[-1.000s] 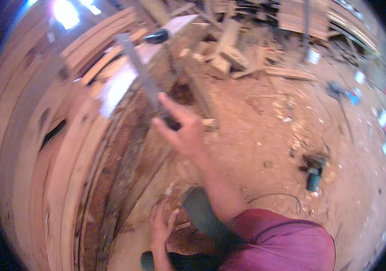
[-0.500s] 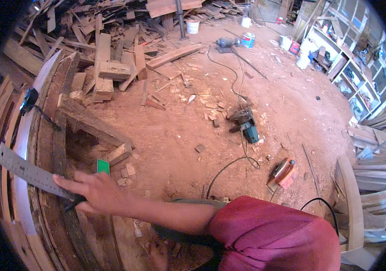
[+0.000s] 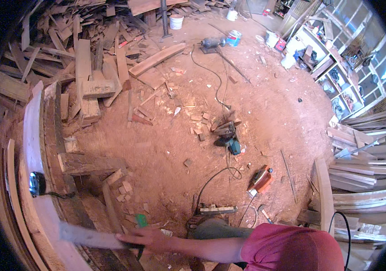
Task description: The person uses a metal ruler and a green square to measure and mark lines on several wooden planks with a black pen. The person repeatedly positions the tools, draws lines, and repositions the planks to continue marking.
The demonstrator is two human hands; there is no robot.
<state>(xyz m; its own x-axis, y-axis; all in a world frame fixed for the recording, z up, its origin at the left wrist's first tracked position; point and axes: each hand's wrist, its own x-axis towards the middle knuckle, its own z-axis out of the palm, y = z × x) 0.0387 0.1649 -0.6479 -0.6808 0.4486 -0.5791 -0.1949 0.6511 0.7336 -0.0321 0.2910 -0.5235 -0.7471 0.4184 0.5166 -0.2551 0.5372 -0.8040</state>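
Note:
My right hand (image 3: 150,240) reaches across from the lower right and is closed on a try square (image 3: 91,236). Its steel blade points left over a pale curved plank (image 3: 35,137) and is smeared by motion, so I cannot tell whether it touches the wood. The square's stock has a green end that sticks out above my fingers and a dark part below them. Farther up on the pale plank sits a small rounded black thing (image 3: 37,184) with a dark strap. My left hand is out of sight.
A corded circular saw (image 3: 230,140) and an orange power tool (image 3: 261,179) lie on the dusty floor, their cables trailing. Wood scraps (image 3: 98,89) heap up at the far left. Curved boards (image 3: 369,198) are stacked at the right. Dark rough timbers (image 3: 89,164) stand beside the plank.
The view has shifted, so the plank and black thing appear lower. My right hand has brought the square nearer to me along the plank. A blurred skin-toned shape at the bottom is gone.

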